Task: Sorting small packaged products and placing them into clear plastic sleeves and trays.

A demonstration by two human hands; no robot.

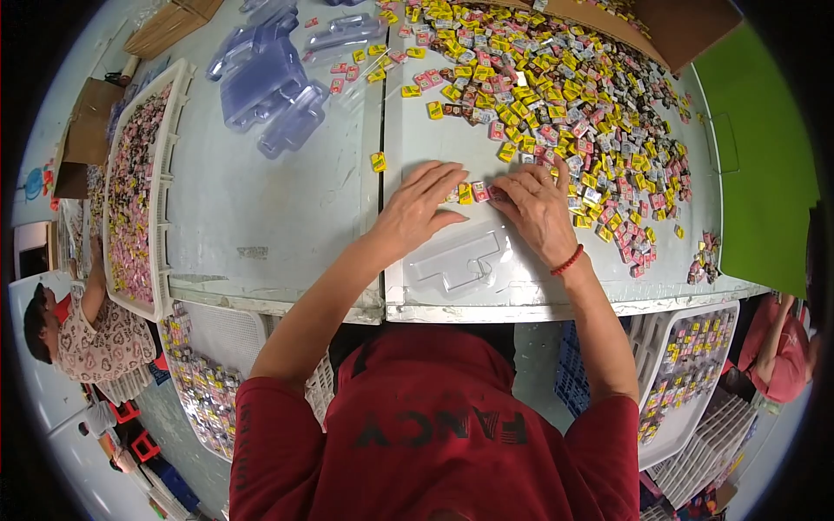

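Observation:
A short row of small printed blocks, yellow and pink (473, 193), lies on the table between my two hands. My left hand (423, 205) rests at the row's left end, fingers stretched out and nearly flat, its thumb pointing toward the row. At the right end, my right hand (539, 207) has its fingers bent down with a dark block partly hidden at the tips; a red bracelet circles that wrist. Nearer to me, just below the row, a clear moulded plastic tray (456, 260) lies flat with no blocks showing in it.
A wide heap of loose blocks (556, 95) spreads from an open cardboard box (695, 30) at the back right. Blue-tinted clear trays (269, 87) are stacked back left. A white crate (161, 191) of blocks stands at far left. Below the table are filled trays (691, 373). Other people (95, 343) work at both sides.

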